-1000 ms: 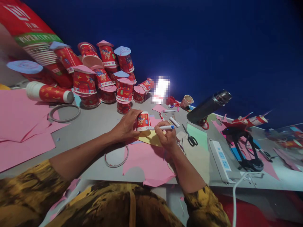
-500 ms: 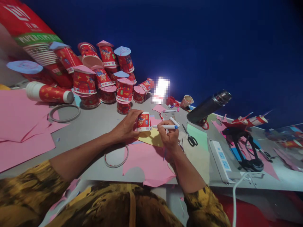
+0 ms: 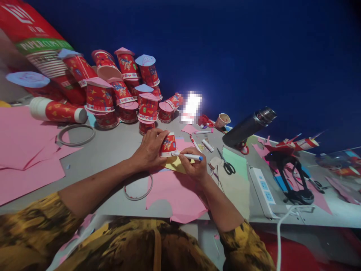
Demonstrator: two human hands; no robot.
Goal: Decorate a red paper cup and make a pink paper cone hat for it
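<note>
My left hand (image 3: 150, 148) is wrapped round a red paper cup (image 3: 168, 143), which is upside down with its white rim at the bottom. Pinched in my right hand (image 3: 193, 162) is a white marker with a blue end (image 3: 191, 156); its tip touches or nearly touches the cup near the rim. Beneath the cup lies yellow paper (image 3: 176, 165), over pink paper (image 3: 177, 194). A grey ring (image 3: 152, 187) rests on the table beside the pink sheet. Just beyond my right hand are a white cap or tube (image 3: 208, 145) and a red-and-white pen (image 3: 195, 143).
Stacked red cups with paper cones (image 3: 128, 66) stand at the back left. Pink sheets (image 3: 31, 150) cover the left side. To the right are scissors (image 3: 229, 168), a dark flask (image 3: 248, 128), a power strip (image 3: 262, 192) and a black strapped frame (image 3: 296, 180).
My right hand and the marker have moved left and slightly down. The cup has shifted slightly left with my left hand, and its printed side appears turned a little.
</note>
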